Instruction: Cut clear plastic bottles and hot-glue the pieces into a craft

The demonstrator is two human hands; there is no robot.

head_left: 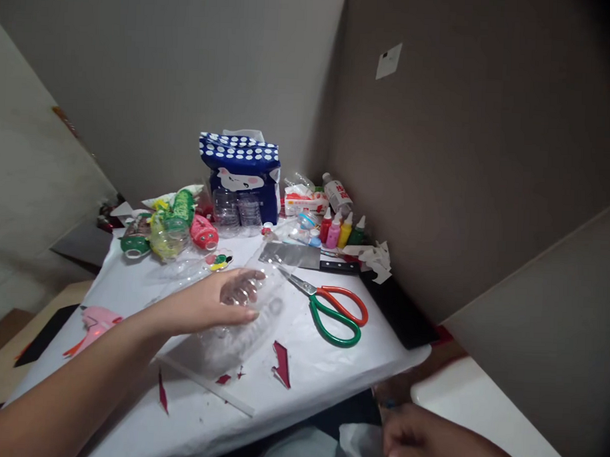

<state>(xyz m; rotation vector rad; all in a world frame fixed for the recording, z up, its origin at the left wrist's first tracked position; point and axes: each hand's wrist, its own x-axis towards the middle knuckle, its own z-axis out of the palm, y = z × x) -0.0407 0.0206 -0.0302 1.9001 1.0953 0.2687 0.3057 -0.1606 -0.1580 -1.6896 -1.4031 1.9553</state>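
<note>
Head view: a white-covered table (330, 369) is seen from above. The left hand (212, 305) is laid on a clear plastic bottle (242, 319) lying on its side near the table's middle, fingers loosely curled over it. The right hand (418, 439) is held low past the table's near edge, blurred; its grip cannot be told. Scissors (332, 309) lie just right of the bottle, red scraps (281, 364) toward the near edge, paint bottles (342, 230) at the far right corner.

clear plastic bottle (242, 319) (glossy), white paper table cover (325, 369)
</note>
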